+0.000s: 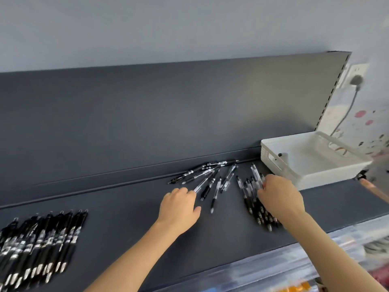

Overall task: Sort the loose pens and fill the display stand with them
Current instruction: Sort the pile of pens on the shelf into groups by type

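Loose clear-and-black pens (pixel 212 175) lie scattered on a dark shelf (pixel 126 207) near its back rail. My left hand (pixel 179 207) rests on the shelf with its fingertips on one clear pen (pixel 202 184) of that scatter. My right hand (pixel 277 197) lies over a gathered bunch of pens (pixel 252 199), fingers curled around their upper ends. A neat row of black pens (pixel 40 245) lies side by side at the far left of the shelf.
A white plastic basket (pixel 273 152) stands at the shelf's right end, with one small dark item inside. A dark back panel (pixel 168 112) rises behind the shelf. Clear bins (pixel 294 262) sit below the front edge. A wall socket with a plugged cable (pixel 355 81) is at the right.
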Demonstrator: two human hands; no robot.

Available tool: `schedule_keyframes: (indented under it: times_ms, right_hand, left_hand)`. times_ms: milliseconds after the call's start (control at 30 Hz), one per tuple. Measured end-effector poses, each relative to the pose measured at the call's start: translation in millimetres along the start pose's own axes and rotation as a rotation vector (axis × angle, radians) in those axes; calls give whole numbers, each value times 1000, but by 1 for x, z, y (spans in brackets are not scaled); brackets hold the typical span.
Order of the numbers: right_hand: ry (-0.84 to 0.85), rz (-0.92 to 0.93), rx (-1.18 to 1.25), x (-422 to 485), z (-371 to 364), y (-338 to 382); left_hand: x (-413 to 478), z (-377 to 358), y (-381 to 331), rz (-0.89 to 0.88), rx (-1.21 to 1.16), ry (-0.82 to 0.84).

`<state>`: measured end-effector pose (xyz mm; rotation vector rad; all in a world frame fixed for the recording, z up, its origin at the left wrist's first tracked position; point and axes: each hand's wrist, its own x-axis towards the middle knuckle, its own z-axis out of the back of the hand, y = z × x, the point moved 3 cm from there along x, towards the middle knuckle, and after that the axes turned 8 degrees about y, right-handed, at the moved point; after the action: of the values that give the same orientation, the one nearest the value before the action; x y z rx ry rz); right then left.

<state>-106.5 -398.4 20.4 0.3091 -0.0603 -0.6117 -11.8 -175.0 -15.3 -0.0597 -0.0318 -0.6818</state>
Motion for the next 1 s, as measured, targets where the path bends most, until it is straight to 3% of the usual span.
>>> schedule_keyframes:
  times_ms: [167, 400, 600, 767, 867, 1000]
  right_hand:
    - [32, -94, -74, 7, 8, -20]
    - [86, -87, -102, 13, 2, -31]
    - [3, 66, 13, 1, 0, -9]
    - [211, 208, 61, -1, -38, 34]
    - [342, 171, 157, 14, -65, 52]
    - [360, 80, 226, 30, -77, 69]
  left_hand:
    - [14, -5, -24, -44, -49, 28]
    - [24, -11, -30, -31, -71, 43]
    - [29, -13, -14, 18, -178, -4]
    - [37, -14, 2, 74, -203, -2]
    - [43, -14, 9, 98, -222, 10]
    - [50, -16, 19, 131, -260, 54]
